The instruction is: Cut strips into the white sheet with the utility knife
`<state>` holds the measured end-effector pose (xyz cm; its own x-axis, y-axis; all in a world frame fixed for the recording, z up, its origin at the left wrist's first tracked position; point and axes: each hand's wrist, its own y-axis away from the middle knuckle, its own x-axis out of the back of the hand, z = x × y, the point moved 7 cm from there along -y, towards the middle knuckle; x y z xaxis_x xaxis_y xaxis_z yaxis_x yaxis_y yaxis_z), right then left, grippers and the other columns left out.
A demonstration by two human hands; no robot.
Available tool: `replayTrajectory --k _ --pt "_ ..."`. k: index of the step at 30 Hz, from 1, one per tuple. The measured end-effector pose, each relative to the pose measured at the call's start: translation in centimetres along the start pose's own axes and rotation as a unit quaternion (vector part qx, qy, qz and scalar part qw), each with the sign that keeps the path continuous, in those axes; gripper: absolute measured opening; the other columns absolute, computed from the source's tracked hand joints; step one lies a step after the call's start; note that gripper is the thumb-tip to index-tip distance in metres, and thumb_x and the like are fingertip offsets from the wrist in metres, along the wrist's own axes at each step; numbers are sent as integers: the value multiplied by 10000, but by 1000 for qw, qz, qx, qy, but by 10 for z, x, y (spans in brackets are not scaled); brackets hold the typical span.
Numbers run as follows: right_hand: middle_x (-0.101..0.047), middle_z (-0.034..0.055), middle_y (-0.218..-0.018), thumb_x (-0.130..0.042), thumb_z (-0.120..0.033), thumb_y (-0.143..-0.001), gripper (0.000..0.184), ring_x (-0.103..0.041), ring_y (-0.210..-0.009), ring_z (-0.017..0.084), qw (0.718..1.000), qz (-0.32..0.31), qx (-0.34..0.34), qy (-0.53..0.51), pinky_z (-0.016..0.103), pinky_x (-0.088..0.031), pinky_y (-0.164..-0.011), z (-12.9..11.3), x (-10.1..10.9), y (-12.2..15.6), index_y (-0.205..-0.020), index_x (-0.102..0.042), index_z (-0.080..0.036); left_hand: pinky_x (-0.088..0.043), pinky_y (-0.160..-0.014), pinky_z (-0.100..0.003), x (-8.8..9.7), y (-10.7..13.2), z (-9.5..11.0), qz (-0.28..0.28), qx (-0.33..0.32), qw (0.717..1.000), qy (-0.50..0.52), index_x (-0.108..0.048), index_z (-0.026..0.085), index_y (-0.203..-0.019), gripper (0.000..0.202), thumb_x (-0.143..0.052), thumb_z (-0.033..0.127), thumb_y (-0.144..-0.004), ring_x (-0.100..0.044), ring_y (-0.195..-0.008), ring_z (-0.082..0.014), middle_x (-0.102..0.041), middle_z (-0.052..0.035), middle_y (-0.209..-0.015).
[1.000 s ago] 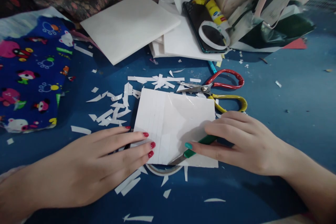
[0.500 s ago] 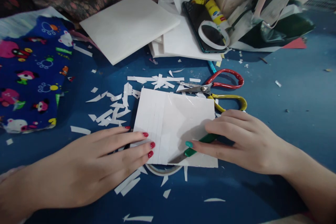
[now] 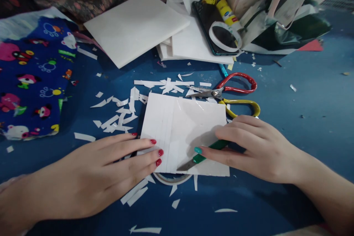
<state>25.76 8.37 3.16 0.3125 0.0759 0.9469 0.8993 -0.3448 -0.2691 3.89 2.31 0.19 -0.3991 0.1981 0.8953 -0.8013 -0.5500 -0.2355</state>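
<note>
A white piece of card (image 3: 199, 118), with fine parallel lines near its left side, lies in front of me over a roll of tape (image 3: 173, 180), whose rim pokes out at the near edge. My left hand (image 3: 102, 173) rests with fingers stretched out, their tips on the card's left edge. Pinched between thumb and fingers of my right hand (image 3: 257, 149) is a green-handled craft knife (image 3: 201, 156). Its blade points down and left, its tip at the card near the front edge. Just beyond the card lie scissors (image 3: 215, 94) with one red and one yellow handle, blades apart.
White paper scraps (image 3: 118, 118) litter the blue table (image 3: 290, 129). At the back are white boards (image 3: 135, 25), a dark phone (image 3: 204, 25) bearing a white ring (image 3: 225, 37), and a yellow glue stick (image 3: 226, 13). Blue patterned cloth (image 3: 33, 81) lies at the left.
Almost nothing differs. My right hand and the craft knife have shifted very slightly to the left; my left hand and the card have stayed put.
</note>
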Motion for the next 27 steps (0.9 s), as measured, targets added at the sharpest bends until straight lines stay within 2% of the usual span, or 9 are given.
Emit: replayTrajectory --k 8,11,17,23,27 --pt "-628 -16 -867 -619 -211 -971 231 -508 -707 145 1000 15 1 18 301 -379 -689 -1 -1 0 -1190 -655 -277 -123 -1247 -207 -2 3 -2 1 21 1000 14 -619 271 -1334 415 -327 166 -1058 -422 -1428 -102 -660 100 -1358" --pt "-633 -15 -869 -621 -208 -971 208 -510 -700 141 1000 21 -7 20 299 -378 -680 -1 -1 -2 -1166 -662 -267 -114 -1254 -231 -3 2 -1 -3 14 1000 6 -618 268 -1340 444 -324 135 -1036 -426 -1428 -113 -685 83 -1322" --pt "-635 -14 -879 -631 -210 -965 178 -491 -693 142 999 28 -15 16 305 -374 -668 -1 -1 -3 -1137 -653 -246 -119 -1246 -217 -3 2 -3 -9 21 1000 5 -608 271 -1357 453 -349 127 -1014 -448 -1411 -107 -734 82 -1223" --pt "-631 0 -888 -600 -151 -968 193 -505 -724 147 998 17 11 55 300 -381 -689 -2 2 -2 -1129 -654 -243 -145 -1251 -238 -1 1 -3 2 17 1000 6 -606 267 -1347 412 -372 141 -1031 -448 -1408 -113 -703 78 -1288" --pt "-624 3 -887 -568 -131 -980 215 -492 -706 143 997 16 15 68 301 -372 -674 -2 4 -4 -1147 -645 -244 -122 -1251 -211 0 2 -2 -6 21 1000 9 -609 271 -1345 395 -359 175 -1054 -445 -1408 -100 -668 101 -1344"
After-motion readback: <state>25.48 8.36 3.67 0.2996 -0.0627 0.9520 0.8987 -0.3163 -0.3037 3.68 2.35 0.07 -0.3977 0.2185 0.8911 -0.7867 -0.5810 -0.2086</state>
